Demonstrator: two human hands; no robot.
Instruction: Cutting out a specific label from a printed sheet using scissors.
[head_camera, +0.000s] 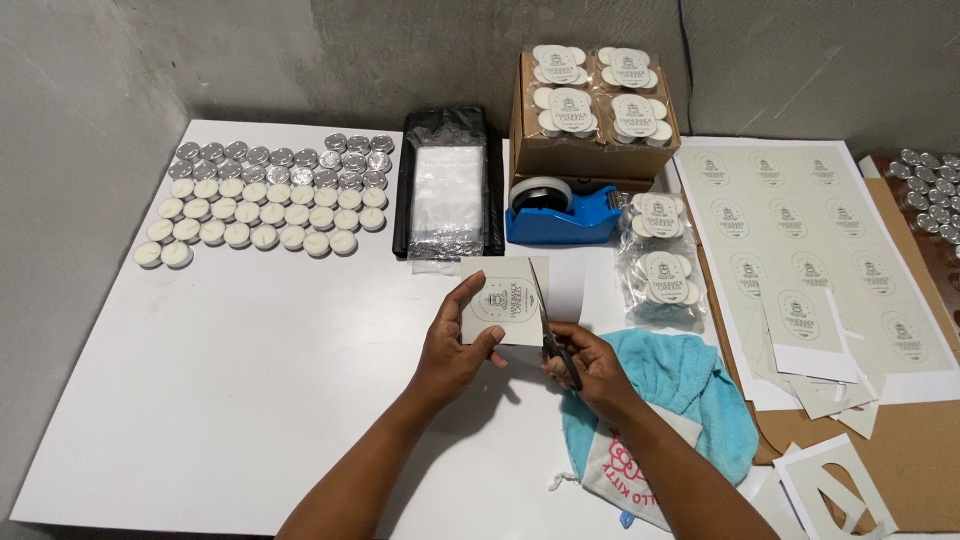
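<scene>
My left hand (452, 345) pinches the left edge of a pale green paper label card (503, 300) and holds it above the white table (250, 380). In my right hand (592, 368) is a pair of scissors (548, 325). Its blades point up and cut along the card's right side. Both hands meet at the table's centre front.
Rows of white tealight candles (262, 210) lie far left. A stack of clear bags (447, 195), a blue tape dispenser (560, 212) and a cardboard box of packed candles (592, 110) stand behind. Printed label sheets (810, 250) and offcuts lie right; a blue towel (690, 385) lies beside my right wrist.
</scene>
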